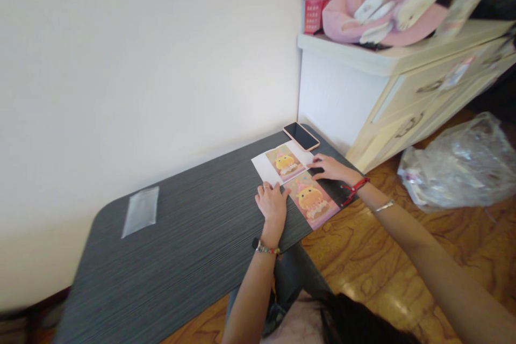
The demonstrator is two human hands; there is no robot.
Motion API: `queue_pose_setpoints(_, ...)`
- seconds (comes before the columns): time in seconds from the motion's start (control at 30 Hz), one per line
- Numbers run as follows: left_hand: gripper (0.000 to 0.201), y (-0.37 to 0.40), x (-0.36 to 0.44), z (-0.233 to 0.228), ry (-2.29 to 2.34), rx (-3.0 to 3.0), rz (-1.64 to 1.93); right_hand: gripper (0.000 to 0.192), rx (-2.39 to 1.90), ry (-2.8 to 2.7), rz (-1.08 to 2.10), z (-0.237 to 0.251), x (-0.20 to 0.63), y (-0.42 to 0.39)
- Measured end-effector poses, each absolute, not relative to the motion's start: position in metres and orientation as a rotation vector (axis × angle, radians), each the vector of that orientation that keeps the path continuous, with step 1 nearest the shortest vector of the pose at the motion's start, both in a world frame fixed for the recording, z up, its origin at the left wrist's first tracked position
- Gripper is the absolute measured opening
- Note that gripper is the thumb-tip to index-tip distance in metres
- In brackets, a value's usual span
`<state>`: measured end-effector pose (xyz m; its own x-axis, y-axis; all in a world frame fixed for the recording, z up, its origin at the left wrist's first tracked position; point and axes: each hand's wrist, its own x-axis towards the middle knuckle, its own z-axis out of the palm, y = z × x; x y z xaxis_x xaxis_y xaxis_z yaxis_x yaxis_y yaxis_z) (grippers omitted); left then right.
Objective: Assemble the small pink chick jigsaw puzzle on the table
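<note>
Head view, looking down on a dark grey table standing against a white wall. We are pressing both hands flat on a printed paper sheet lying toward the table's 3 o'clock end, its near corner overhanging the table edge. The sheet is showing two pink panels, each with a yellow cartoon figure, and a white margin at its 10 o'clock side. Our left hand is resting palm down, fingers spread, on the sheet's 8 o'clock edge; our right hand is lying open across its 3 o'clock edge. Neither hand is gripping anything; the two are apart, with one panel between them.

A phone is lying screen up at 12 o'clock of the sheet, just beside or slightly over its far corner. A clear plastic sleeve is sitting well apart at 9 o'clock.

Risks, as we are judging them: the overhanging corner is leaving the sheet poorly supported, so uneven pressure from either palm could be creasing it or sliding it off the edge; a sideways push by the right hand could be nudging the phone toward the table's end.
</note>
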<state>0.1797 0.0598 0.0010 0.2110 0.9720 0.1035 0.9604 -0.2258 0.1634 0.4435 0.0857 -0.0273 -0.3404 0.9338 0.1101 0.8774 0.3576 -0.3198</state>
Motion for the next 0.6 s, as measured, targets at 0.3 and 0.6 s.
queue_pose_setpoints(0.3,0.033,0.066,0.18,0.0,1.848,2.388,0.33,0.045,-1.573,-2.263,0.348,-0.024,0.439,0.082)
queue_pose_setpoints(0.6,0.024,0.047,0.139,0.028,1.739,2.361,0.686,0.026,-1.557,-1.816,0.175,0.021,0.429,0.02)
